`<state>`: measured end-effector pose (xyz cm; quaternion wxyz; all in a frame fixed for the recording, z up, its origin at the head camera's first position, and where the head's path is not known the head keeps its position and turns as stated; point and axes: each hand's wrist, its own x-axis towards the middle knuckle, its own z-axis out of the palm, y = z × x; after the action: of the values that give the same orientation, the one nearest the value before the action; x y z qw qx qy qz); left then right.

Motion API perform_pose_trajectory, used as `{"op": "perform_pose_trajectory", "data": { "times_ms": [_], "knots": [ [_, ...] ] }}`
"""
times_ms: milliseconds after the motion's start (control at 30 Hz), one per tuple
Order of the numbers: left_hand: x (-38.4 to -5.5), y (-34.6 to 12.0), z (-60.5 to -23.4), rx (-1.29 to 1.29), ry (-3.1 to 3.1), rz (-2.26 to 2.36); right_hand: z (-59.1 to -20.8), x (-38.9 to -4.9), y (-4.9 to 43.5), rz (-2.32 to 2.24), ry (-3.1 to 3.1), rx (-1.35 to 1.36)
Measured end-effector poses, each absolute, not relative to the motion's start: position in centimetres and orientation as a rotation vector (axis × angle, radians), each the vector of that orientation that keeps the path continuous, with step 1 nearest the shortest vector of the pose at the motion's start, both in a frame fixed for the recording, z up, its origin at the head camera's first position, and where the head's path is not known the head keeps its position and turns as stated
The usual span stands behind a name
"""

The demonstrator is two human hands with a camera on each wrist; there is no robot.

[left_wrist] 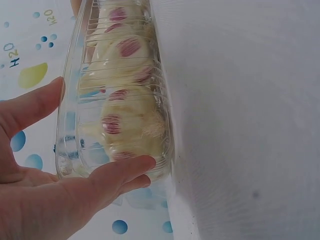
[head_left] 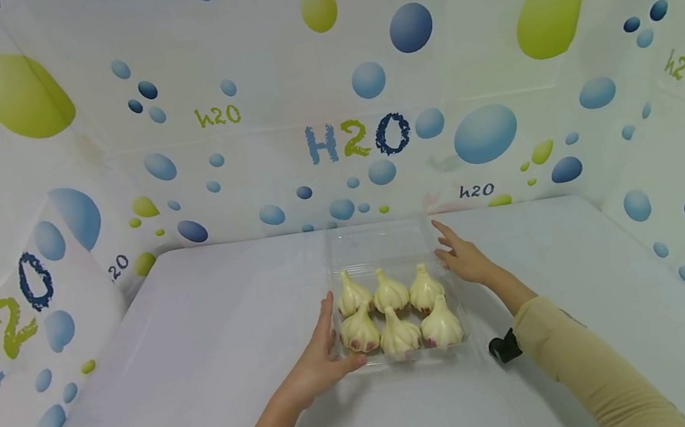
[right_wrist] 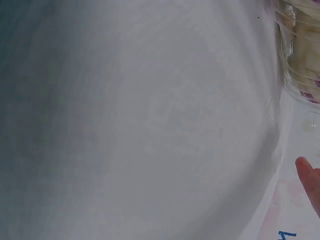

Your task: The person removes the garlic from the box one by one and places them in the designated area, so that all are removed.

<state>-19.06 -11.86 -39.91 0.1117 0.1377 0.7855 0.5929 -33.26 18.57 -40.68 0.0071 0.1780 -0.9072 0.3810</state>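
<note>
Head view looks down; nearer wrist views share the box (head_left: 381,243).

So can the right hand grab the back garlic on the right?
Probably yes: the right hand is close to the back-right garlic bulb, and the clear lid looks folded back, leaving the way free from above.

A white table (head_left: 198,328) runs back to a pale sheet (head_left: 258,31) that rises behind it and along both sides. Printed over the sheet are round spots (head_left: 368,80) — light blue, dark blue, yellow-green — and a large yellow-green drop (head_left: 27,96) at upper left. Big H2O lettering (head_left: 359,139) sits mid-sheet, with smaller h2O words (head_left: 217,116) scattered around.
</note>
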Motion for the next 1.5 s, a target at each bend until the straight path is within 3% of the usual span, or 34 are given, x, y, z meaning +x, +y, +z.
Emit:
{"op": "perform_pose_trajectory", "data": {
  "times_ms": [1500],
  "knots": [
    [-19.0, -11.7, -39.9, 0.405, 2.364, 1.668, -35.9, -29.3, 16.7, 0.995, -2.832, 0.644]
  ]
}}
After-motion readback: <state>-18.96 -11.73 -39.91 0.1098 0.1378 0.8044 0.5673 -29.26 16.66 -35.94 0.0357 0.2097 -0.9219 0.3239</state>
